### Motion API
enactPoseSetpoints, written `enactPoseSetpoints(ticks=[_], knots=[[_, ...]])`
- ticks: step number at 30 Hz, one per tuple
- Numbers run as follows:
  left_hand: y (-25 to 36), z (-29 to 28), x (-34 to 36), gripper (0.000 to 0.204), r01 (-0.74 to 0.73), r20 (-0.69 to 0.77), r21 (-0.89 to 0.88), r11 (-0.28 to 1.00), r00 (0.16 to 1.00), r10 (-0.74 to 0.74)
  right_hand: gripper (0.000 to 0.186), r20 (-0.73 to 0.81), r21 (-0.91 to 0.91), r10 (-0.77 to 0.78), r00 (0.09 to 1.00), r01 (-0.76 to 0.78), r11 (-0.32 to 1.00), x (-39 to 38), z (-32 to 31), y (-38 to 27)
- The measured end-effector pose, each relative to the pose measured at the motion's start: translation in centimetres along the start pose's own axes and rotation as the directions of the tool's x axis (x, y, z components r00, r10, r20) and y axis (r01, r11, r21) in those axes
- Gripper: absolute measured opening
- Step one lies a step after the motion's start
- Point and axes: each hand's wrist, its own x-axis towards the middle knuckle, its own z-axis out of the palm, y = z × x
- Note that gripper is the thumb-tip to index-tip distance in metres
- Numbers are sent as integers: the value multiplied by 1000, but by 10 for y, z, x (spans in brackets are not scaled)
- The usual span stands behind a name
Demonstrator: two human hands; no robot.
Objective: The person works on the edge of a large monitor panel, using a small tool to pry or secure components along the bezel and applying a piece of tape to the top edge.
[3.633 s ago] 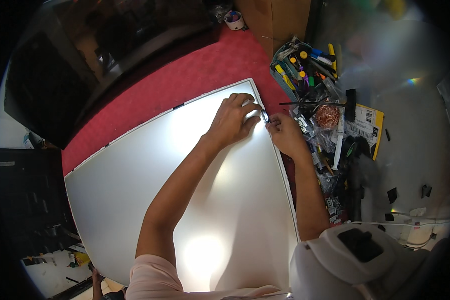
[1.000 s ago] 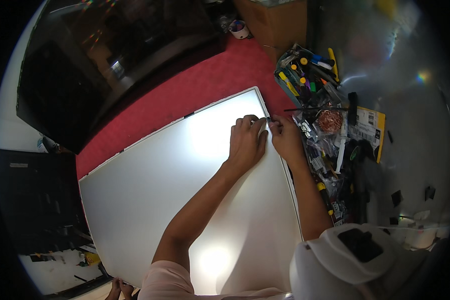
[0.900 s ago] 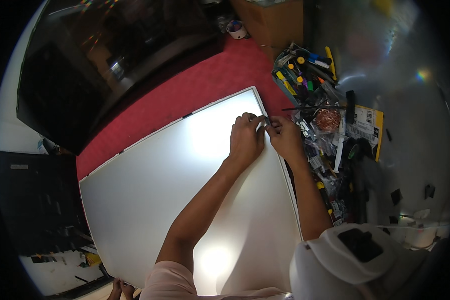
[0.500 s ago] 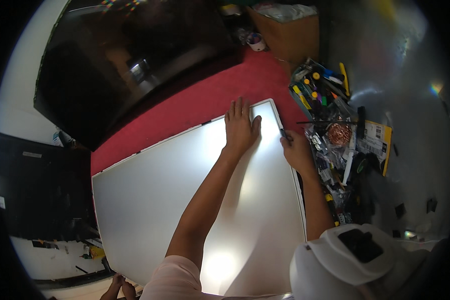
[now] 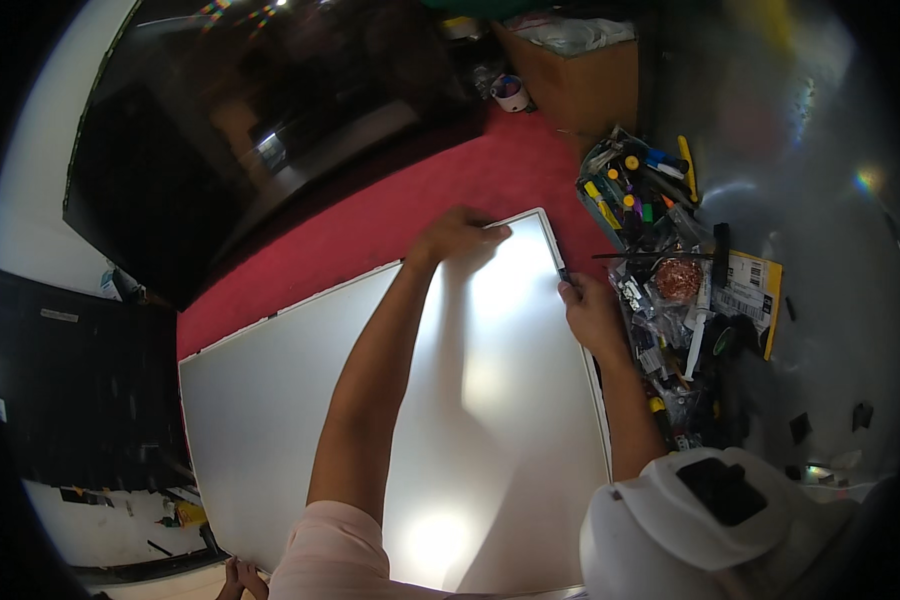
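A large flat white panel [image 5: 300, 420] with a thin pale frame lies before me, shining brightly in spots. My left hand [image 5: 458, 235] is at its far edge near the far right corner. The fingers bend over the edge, partly hidden, and the thumb lies along the top face. At the right edge, just below that corner, my right hand [image 5: 594, 308] is closed, thumb against fingers. A small dark piece [image 5: 566, 282] shows at its fingertips against the frame; whether it is a tool or part of the frame is unclear.
Red cloth [image 5: 510, 150] lies beyond the panel. A large black screen [image 5: 270, 130] stands far left. Right of the panel sit a tool bin [image 5: 595, 165], copper wire [image 5: 678, 278], a yellow-edged envelope [image 5: 755, 300] and a cardboard box [image 5: 595, 80]. A rounded white object [image 5: 630, 540] stands lower right.
My left hand has gone from lying flat with fingers stretched to bending over the far edge, shifting slightly left. The right hand keeps its place at the right edge.
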Motion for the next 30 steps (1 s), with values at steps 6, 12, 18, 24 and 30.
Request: enactPoseSetpoints(ticks=[6,12,18,24,30], knots=[[29,17,14,53,9,-33,164,986,999,-4,28,-17,-62,-50,999,49,997,1,4,4],[34,24,8,65,14,-64,174,985,998,-3,29,30,140,-188,982,182,973,9,17,26],[33,24,6,75,-77,-31,253,964,996,88,27,26,168,-88,996,82,982,9,14,23],[38,24,22,75,-127,83,183,975,990,113,27,23,269,-8,1000,2,963,14,16,27],[38,22,35,79,-38,123,207,978,992,13,28,13,529,22,1000,-25,848,20,23,35]])
